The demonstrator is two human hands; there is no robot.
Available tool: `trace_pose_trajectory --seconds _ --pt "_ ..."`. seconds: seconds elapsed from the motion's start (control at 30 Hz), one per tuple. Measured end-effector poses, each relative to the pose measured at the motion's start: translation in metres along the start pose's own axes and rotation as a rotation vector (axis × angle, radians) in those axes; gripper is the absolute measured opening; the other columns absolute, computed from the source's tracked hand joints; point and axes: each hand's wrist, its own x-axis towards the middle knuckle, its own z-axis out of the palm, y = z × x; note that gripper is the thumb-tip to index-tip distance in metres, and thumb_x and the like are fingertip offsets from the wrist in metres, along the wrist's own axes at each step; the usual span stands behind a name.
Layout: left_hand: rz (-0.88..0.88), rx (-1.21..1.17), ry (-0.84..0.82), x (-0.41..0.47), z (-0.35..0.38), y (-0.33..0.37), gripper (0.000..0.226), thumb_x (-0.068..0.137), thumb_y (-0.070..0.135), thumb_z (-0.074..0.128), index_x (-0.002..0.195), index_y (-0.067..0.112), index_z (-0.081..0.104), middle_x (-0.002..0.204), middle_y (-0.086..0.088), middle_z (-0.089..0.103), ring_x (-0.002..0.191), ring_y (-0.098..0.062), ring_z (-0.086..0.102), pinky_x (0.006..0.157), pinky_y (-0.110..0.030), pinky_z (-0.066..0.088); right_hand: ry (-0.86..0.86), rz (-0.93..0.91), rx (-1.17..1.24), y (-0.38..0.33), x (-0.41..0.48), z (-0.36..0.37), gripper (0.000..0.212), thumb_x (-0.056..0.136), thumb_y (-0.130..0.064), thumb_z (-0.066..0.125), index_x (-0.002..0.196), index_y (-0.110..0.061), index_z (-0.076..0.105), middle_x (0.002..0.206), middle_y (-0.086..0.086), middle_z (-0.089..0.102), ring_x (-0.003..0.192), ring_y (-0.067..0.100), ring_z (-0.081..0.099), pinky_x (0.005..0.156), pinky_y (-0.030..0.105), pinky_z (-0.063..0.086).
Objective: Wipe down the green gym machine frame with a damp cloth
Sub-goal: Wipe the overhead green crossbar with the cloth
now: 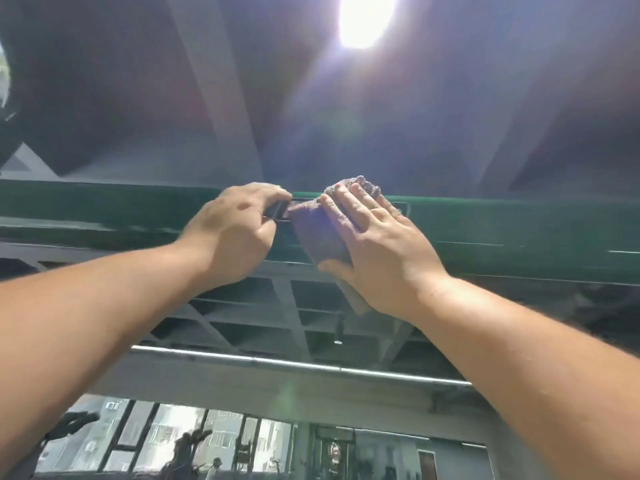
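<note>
Head view: green frame (519, 230) runs overhead.
Right hand (388, 244): straight fingers (353, 202) press cloth (318, 233) on frame.
Left hand (232, 230): curled fingers pinch dark bracket (278, 210), left of cloth.

The frame beam (502, 233) is dark green, the cloth (322, 233) a plain brownish grey, perhaps mauve.

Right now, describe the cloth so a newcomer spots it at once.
Find the green beam running across overhead. At its middle, the cloth drapes over it, pressed by the flat right hand. It's the only grey-brown, fuzzy thing; the beam around it is smooth.
</note>
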Motion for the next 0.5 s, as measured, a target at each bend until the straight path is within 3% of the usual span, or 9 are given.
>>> trace_pose_trajectory --seconds 0.13,0.23,0.33,0.4,0.5 --pt "0.119 -0.003 0.064 -0.013 0.008 -0.020 0.065 0.081 0.025 0.028 0.143 0.027 0.047 0.153 0.009 0.038 0.141 -0.013 0.028 0.114 -0.025 0.018 0.036 0.011 0.017 -0.031 0.019 0.007 0.071 0.100 -0.055 0.037 0.158 -0.023 0.012 0.166 0.000 0.006 0.153 0.019 0.000 0.124 0.032 0.000" --pt "0.176 -0.022 0.121 -0.015 0.018 -0.026 0.063 0.081 0.024 0.030 0.140 0.021 0.052 0.151 -0.001 0.043 0.140 -0.023 0.035 0.118 -0.038 0.023 0.065 0.039 -0.007 -0.009 -0.002 0.008 0.068 0.096 -0.057 0.030 0.155 -0.023 0.028 0.163 0.000 0.021 0.151 0.019 0.018 0.123 0.035 0.012" --pt "0.335 0.113 0.149 -0.015 0.032 -0.021 0.059 0.084 0.025 0.030 0.134 0.008 0.058 0.142 -0.017 0.052 0.131 -0.038 0.047 0.113 -0.052 0.032 0.007 0.164 -0.044 0.041 -0.047 -0.004 0.070 0.097 -0.062 0.021 0.156 -0.023 0.022 0.163 -0.002 0.015 0.151 0.016 0.015 0.124 0.038 0.014" --pt "0.413 0.159 0.143 -0.013 0.042 0.000 0.057 0.086 0.025 0.032 0.132 0.005 0.059 0.140 -0.016 0.055 0.130 -0.038 0.050 0.113 -0.051 0.030 -0.009 0.415 0.004 0.083 -0.081 -0.020 0.066 0.099 -0.060 0.018 0.157 -0.028 0.015 0.165 -0.004 0.012 0.152 0.015 0.011 0.123 0.041 0.013" --pt "0.482 0.163 0.078 -0.007 0.056 0.046 0.058 0.086 0.030 0.033 0.130 0.003 0.061 0.137 -0.016 0.057 0.129 -0.036 0.052 0.114 -0.044 0.025 -0.103 0.997 0.050 0.144 -0.124 -0.040 0.064 0.102 -0.055 0.020 0.158 -0.032 0.002 0.166 -0.005 -0.003 0.152 0.026 0.009 0.122 0.045 0.015"
